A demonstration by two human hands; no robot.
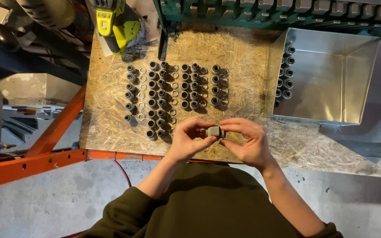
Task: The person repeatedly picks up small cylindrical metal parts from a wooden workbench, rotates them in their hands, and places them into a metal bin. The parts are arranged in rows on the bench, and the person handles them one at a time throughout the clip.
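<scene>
My left hand [186, 141] and right hand [248, 143] pinch one small grey metal fitting [215, 131] at lower centre, above the chipboard bench's [243, 53] near edge.

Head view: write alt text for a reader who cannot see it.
Both hands, left hand and right hand, hold a small grey fitting together above a chipboard bench. Rows of grey fittings and rings stand behind; a metal tray with more sits at right.
</scene>
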